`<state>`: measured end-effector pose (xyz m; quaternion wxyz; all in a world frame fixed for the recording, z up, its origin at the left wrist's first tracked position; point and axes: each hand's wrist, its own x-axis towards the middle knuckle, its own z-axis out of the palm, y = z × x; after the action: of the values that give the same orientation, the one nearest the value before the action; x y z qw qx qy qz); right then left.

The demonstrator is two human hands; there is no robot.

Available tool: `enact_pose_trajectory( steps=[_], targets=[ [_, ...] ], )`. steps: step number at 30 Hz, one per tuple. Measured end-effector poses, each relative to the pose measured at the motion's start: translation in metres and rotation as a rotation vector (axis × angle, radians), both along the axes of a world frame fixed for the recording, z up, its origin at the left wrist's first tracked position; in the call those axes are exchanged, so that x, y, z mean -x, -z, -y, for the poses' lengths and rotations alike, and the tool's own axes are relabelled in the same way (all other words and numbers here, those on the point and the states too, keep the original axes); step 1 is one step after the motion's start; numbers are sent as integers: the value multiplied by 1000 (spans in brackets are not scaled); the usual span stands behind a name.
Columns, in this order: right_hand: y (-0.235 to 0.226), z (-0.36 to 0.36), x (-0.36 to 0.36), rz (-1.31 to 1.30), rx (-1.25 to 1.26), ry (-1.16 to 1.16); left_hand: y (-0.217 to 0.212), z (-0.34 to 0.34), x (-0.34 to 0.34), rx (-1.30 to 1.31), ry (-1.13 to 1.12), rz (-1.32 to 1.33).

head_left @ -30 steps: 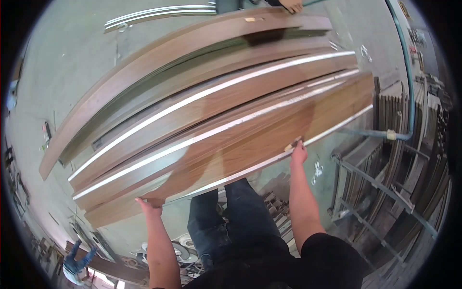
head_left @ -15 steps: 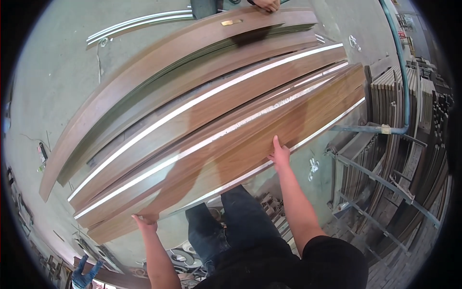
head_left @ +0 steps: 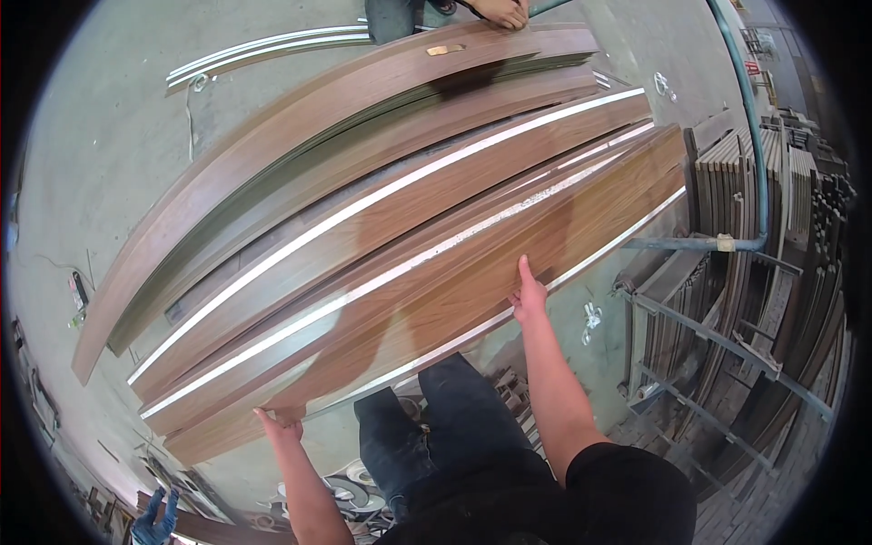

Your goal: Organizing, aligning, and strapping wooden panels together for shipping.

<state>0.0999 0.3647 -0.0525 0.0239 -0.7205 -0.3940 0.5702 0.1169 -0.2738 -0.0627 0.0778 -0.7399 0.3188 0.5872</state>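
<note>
A long brown wood-grain panel with a white strip along its near edge lies in front of me, slanting up to the right. My left hand grips that edge near the panel's left end, thumb on top and the other fingers mostly hidden below. Farther right, my right hand holds the same edge, its thumb laid along the top face. Beyond it lie more long panels, among them one with a broad white stripe. At the far side a curved brown panel rests under another person's hand.
A blue-green pipe frame bends around the right side, next to racks of stacked strips. White-edged strips lie on the floor at the far left. Another person's legs show at the lower left.
My left hand sits slightly farther right on the panel edge. My right hand stays nearly in place. The other person's knee and arm show a little more at the far side.
</note>
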Motion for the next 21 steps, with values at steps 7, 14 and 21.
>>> enact_pose_trajectory(
  steps=[7,14,21],
  targets=[
    [3,4,2,-29,15,31,-5,0,13,-6,36,-46],
    [-11,-10,-2,-172,127,116,8,-21,15,98,33,78],
    [2,25,15,-201,153,-174,23,16,-42,-17,139,-451]
  ],
)
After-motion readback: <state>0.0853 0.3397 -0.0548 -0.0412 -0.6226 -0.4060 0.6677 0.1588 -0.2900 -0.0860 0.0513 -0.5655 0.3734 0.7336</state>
